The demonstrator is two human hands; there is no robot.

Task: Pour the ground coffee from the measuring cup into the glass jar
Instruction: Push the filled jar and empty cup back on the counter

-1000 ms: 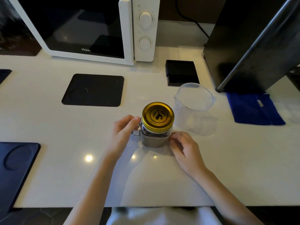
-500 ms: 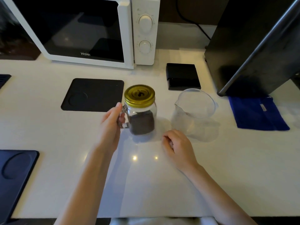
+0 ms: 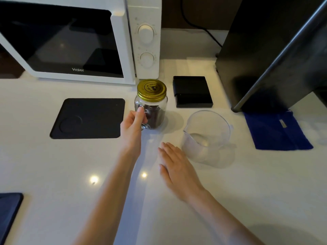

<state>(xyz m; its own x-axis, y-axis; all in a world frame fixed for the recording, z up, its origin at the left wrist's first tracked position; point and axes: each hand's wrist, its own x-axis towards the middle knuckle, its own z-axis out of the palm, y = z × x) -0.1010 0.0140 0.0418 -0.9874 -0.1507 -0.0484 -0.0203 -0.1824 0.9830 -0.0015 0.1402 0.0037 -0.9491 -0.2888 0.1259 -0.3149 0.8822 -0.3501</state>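
A glass jar with a gold screw lid stands on the white counter in front of the microwave, dark ground coffee filling its lower half. My left hand grips the jar's glass handle on its left side. The clear plastic measuring cup sits to the right of the jar, looking empty, spout toward the left. My right hand lies flat on the counter with fingers extended, just left of the cup, holding nothing.
A white microwave stands at the back left. A black mat lies left of the jar, and a small black box behind the cup. A dark appliance fills the right, a blue cloth below it. Another dark mat sits at lower left.
My left hand has slid the lidded jar away from me toward the microwave. My right hand left the jar and now rests flat with fingers spread beside the cup.
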